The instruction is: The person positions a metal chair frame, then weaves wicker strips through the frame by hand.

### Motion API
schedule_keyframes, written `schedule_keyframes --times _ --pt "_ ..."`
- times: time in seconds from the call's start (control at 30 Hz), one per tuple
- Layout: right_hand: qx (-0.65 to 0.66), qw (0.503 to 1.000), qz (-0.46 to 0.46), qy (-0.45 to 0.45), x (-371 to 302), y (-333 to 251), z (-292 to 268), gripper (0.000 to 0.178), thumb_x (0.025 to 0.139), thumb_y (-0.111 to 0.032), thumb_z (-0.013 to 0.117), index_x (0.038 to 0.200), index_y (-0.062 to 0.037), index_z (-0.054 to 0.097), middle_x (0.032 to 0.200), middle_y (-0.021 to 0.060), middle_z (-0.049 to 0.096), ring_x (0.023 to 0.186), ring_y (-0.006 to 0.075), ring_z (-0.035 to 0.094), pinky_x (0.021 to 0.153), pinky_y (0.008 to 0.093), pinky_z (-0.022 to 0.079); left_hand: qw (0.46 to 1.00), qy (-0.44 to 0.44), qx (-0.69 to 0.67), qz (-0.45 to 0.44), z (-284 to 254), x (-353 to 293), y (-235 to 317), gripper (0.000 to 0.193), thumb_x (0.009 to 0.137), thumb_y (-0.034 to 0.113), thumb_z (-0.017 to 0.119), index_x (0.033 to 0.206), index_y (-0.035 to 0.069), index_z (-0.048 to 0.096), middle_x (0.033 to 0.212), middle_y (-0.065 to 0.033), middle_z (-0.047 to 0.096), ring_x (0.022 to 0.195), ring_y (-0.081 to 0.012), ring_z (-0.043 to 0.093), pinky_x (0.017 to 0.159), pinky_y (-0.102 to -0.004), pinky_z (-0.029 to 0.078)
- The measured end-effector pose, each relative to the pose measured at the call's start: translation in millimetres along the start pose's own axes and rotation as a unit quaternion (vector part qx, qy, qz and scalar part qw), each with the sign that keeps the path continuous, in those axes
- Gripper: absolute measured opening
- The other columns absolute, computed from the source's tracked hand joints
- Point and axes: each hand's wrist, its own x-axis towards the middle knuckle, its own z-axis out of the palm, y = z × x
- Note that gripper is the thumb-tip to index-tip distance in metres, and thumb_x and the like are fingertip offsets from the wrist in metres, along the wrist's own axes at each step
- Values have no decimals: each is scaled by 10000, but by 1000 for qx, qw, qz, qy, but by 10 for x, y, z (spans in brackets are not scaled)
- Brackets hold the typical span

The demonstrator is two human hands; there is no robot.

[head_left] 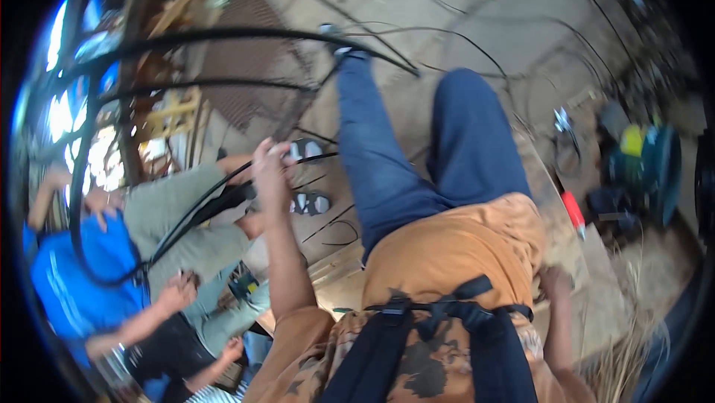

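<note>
My left hand (pixel 272 168) is raised in front of me, its fingers closed around a rod of a black frame (pixel 216 36). The frame is made of long bent rods and spreads across the left side, over another person. Low on my right, my right hand (pixel 555 284) rests beside a pale wooden board (pixel 599 291). Its fingers are small and blurred, so whether it grips anything does not show. A red-handled tool (pixel 573 213) lies near the board's far edge, beyond that hand.
A person in a blue shirt (pixel 89 276) sits close on my left, with sandals (pixel 309 203) near my leg. A rusty mesh panel (pixel 249 60) lies ahead. Thin black cables (pixel 462 34) cross the floor. Dark green equipment (pixel 648 172) and dry stalks (pixel 625 351) are at right.
</note>
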Motion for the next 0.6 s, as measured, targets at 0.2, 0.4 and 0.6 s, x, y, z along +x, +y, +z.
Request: schedule_keyframes --times 0.2,0.4,0.6 --pt "630 740 -67 226 405 -64 945 145 812 -155 531 805 -23 474 649 139 476 579 267 445 595 349 410 956 178 178 151 32 355 -30 201 875 167 461 966 9 544 812 -140 609 709 -217 591 670 -329 460" --pt "265 877 -221 336 583 -163 189 116 855 -126 472 798 -25 458 643 115 421 601 176 401 585 320 389 927 218 208 224 -148 227 -70 183 866 156 466 947 13 546 893 -214 591 831 -369 573 718 -432 446" --pt "311 849 -339 260 -190 -2343 -1997 160 898 -192 430 820 -59 470 543 2 408 427 76 394 385 217 309 979 113 109 130 -46 -528 -71 207 883 198 438 972 31 522 865 -224 585 855 -394 559 711 -445 444"
